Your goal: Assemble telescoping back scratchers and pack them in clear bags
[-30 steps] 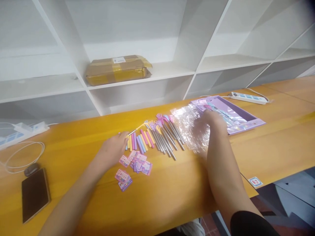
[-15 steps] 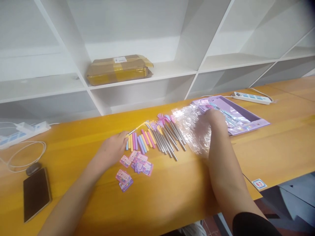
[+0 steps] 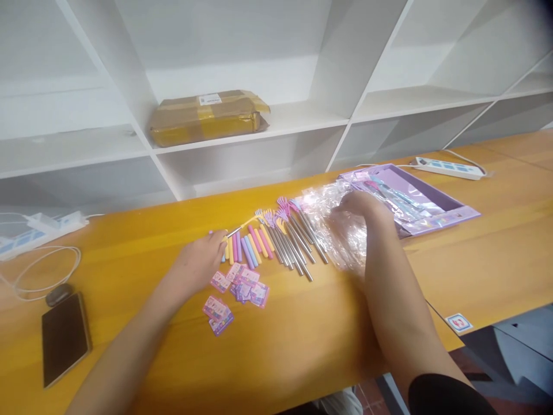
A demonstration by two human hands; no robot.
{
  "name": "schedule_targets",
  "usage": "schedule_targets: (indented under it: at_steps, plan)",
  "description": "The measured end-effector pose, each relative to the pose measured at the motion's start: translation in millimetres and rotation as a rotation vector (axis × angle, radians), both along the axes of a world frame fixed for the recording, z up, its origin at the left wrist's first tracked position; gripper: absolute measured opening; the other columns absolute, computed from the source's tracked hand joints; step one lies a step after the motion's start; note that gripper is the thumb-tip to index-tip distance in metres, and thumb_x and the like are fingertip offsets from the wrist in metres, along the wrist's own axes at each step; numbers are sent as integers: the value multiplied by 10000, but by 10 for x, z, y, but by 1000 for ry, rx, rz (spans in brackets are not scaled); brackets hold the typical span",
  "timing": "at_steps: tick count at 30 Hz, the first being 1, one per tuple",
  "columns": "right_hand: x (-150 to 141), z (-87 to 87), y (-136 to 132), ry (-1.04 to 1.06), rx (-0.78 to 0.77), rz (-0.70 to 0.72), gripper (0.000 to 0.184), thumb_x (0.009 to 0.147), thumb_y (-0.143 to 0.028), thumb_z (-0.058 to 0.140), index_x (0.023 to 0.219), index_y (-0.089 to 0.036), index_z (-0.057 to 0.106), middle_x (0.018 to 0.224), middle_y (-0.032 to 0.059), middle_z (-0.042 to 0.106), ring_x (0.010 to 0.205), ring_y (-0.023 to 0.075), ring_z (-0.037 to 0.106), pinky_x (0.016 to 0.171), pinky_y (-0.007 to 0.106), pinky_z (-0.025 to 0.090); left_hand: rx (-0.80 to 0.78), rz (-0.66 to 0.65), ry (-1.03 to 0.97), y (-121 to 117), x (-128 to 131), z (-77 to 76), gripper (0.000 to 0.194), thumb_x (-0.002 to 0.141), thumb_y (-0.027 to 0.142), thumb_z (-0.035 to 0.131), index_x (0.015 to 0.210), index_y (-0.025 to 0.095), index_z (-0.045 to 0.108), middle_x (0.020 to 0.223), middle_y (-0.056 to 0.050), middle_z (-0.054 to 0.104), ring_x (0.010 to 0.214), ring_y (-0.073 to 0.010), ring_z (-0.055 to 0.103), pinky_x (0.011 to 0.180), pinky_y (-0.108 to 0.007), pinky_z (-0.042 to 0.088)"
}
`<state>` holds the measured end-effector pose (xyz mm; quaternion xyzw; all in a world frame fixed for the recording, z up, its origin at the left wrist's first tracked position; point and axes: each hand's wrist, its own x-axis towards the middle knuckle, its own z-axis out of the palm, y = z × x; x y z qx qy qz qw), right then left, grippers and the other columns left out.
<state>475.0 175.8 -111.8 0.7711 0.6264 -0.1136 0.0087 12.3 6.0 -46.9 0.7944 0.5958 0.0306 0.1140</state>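
My left hand (image 3: 202, 256) is closed around the lower end of a back scratcher with a yellow claw head (image 3: 249, 220) and a thin metal rod. Beside it lies a row of pastel handle sleeves (image 3: 248, 251) in yellow, pink, purple and blue. Several more back scratchers (image 3: 294, 239) with metal rods and coloured claws rest to the right, side by side. Over a heap of clear plastic wrappers (image 3: 319, 202) is my right hand (image 3: 358, 204), touching or just above it. Its fingertips are blurred and partly hidden. Small printed cards (image 3: 248, 285) are scattered below the sleeves.
An open purple box (image 3: 449, 202) holds wrapped pieces at the right. Power strips (image 3: 449, 167) sit at both ends of the table. A phone (image 3: 64, 340) and a white cable (image 3: 43, 251) lie left. White shelves behind hold a taped parcel (image 3: 209, 118).
My right hand has shifted left across the clear wrappers, away from the purple box. My left hand still holds the yellow back scratcher in nearly the same place. The view has tilted slightly.
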Motion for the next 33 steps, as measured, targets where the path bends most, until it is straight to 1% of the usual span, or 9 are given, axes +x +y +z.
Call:
schedule_targets:
  at_steps: [5,10,13,16,19,24,27,30,33]
  plan:
    - [70,336,-180,-15,122,-80,269,804,-474,811,780,-211,762,807,73,746,696,213,622,678,332,464,-9,23,-18,-6,-7,-24,379,1110,338,270,1332,212,550,1070,-117,737,875,-282,711,733,-367,482]
    - [-125,875,-564,7,365,-123,199,941,-337,634,969,-207,781,883,78,757,702,178,561,663,311,397,49,-59,-134,11,-67,-93,559,1072,213,286,1606,338,399,1126,-87,682,897,-236,682,827,-364,527]
    - [-420,1166,-858,340,584,-35,221,981,-338,597,934,-207,768,786,32,707,652,130,521,662,280,406,49,-78,-234,10,-76,-93,473,1091,276,318,1468,321,601,1171,-83,630,957,-223,669,896,-369,534]
    - [-750,1318,-1093,884,621,125,235,1015,-418,608,973,-209,709,698,-24,545,582,94,451,583,257,392,23,-69,-375,-16,-58,-57,431,1100,462,406,1401,281,654,1227,-82,617,1051,-240,657,961,-385,525]
    - [-1077,1333,-1223,1204,424,305,238,1023,-456,641,1013,-220,654,696,-52,461,527,63,395,500,230,353,-7,-64,-485,-53,-42,-18,485,1082,559,434,1418,273,637,1248,-90,608,1058,-254,644,952,-398,518]
    - [-1718,1153,-1316,1293,105,587,218,1041,-428,633,1039,-211,625,647,-65,546,436,52,410,394,216,303,-57,-153,-705,-112,21,-18,539,1036,641,491,1374,265,677,1289,-114,620,1171,-302,616,1041,-438,482]
    - [-2072,974,-1356,1368,90,658,219,1028,-397,641,1155,-219,635,767,-37,662,465,63,497,408,223,399,-245,-166,-845,-171,130,-36,472,945,592,696,1272,253,733,1302,-107,656,1199,-309,632,1047,-418,492]
    - [-2245,847,-1390,1408,122,744,402,978,-389,711,1340,-249,609,1026,26,743,637,99,631,482,236,494,-439,-122,-991,-219,222,-49,355,917,525,758,1083,211,770,1113,-81,717,1000,-244,680,864,-328,536]
    - [-2240,806,-1390,1449,297,669,257,1021,-455,651,1160,-240,673,930,20,726,638,101,609,483,234,442,-402,-41,-1134,-219,222,-73,357,934,524,741,873,173,729,892,-38,657,749,-144,599,678,-253,485]
